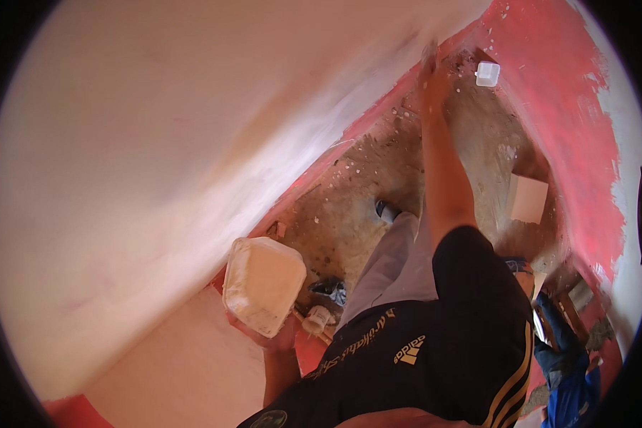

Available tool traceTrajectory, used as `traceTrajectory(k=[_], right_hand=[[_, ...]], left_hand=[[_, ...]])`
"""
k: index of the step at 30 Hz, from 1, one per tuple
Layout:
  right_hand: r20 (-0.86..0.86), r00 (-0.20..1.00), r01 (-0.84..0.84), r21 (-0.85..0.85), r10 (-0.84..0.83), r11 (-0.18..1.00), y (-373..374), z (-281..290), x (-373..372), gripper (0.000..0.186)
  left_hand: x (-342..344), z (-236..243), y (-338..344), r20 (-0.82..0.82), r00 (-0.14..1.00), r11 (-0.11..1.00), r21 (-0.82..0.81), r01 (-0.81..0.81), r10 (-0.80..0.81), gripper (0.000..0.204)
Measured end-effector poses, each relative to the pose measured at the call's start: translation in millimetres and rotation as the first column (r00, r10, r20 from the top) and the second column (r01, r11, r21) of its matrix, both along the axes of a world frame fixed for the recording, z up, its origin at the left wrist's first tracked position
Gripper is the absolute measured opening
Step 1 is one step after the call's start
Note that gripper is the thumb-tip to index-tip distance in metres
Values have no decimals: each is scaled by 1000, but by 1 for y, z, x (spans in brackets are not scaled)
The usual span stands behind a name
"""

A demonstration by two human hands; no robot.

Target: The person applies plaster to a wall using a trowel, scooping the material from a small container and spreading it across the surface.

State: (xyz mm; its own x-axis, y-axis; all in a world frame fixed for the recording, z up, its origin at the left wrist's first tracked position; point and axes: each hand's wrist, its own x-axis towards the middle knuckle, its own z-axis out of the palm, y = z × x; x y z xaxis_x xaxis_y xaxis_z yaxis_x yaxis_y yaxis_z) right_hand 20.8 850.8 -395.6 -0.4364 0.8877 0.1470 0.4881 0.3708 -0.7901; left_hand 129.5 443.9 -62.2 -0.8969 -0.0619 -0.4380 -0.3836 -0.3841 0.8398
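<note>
One tub (pixel 265 285) is relying on your clasping left grip (pixel 276 338) — slackening could be dropping it; your right grip (pixel 429 64) is looking blurred, untellable.

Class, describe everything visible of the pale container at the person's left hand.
The pale container is squarish, with rounded corners and whitish smears along its edge. It may be plastic; any contents are unclear. Its broad face points toward the camera. The left hand holds it near the pale wall.

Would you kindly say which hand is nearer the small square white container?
Right: the right hand shows left of that container; the left hand is far lower-left, holding a pale tray.
</note>
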Motion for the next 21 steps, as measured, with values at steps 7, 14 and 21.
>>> traceTrajectory(k=[7,14,21], right_hand=[[-359,777,-580,-87,518,810,-191,44,17,50],[-33,998,-50,-1,50,999,8,8,18,40],[-144,951,-289,-90,274,953,-121,46,0,27]], left_hand=[[3,9,9,17,993,961,254,111,-119,61],[7,-1,14,-189,963,794,-606,38,-191,62],[5,-5,8,21,999,998,53,28,-29,65]])
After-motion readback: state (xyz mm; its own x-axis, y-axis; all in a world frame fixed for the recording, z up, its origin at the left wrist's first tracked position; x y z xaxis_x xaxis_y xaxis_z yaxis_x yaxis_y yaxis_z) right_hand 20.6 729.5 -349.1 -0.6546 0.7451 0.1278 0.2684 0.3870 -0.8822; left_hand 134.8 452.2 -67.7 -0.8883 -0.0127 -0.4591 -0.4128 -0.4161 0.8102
